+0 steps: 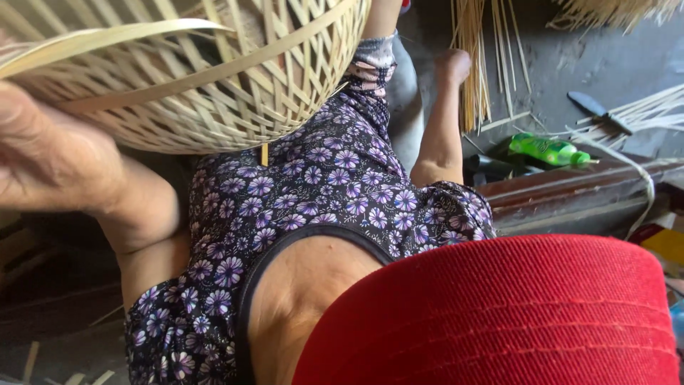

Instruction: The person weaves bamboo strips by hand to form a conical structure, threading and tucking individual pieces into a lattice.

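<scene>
Grey concrete floor (613,60), workshop clutter all over it. Only the head view to go on, looking down past a red cap brim (491,314) and a flowered dress.

Woven bamboo basket (192,71) is held up at top left, above the lap, with a loose rim strip (107,39) arcing across its top. Left hand (43,150) is pressed against the basket's lower side. It's blurred and too close to the lens, so I can't tell whether the fingers are clamped or just propping. Right hand isn't in shot, possibly behind the basket.

Risks as I judge them:
- the rim strip looks unfastened, so it could spring free and whip toward the face
- with support confirmed on one side only, the basket may tip or drop onto the knees
- cut strip ends near the palm mean splinters
- a knife (598,110) lies bare on the floor beside loose strips (641,107), with the foot (452,65) against a strip bundle (474,64); a careless reach or step is a cut hazard
- a green bottle (548,150) by the wooden beam (570,192) could roll if kicked
</scene>
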